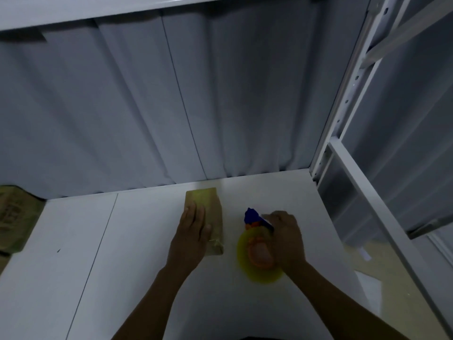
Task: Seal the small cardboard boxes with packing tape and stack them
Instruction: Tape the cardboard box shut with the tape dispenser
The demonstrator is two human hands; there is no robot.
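A small brown cardboard box [211,204] lies on the white table [137,253] near its back edge. My left hand [192,231] rests flat on the box's top with straight fingers. To the right, my right hand [285,238] grips a tape dispenser [257,244] with a blue head, an orange core and a yellow roll of tape, held just above the table beside the box. The dispenser is blurred.
More cardboard boxes [14,219] sit at the table's far left edge. A grey curtain [171,106] hangs behind the table. A white metal rack upright [343,114] and rail stand at the right, with a tan floor below.
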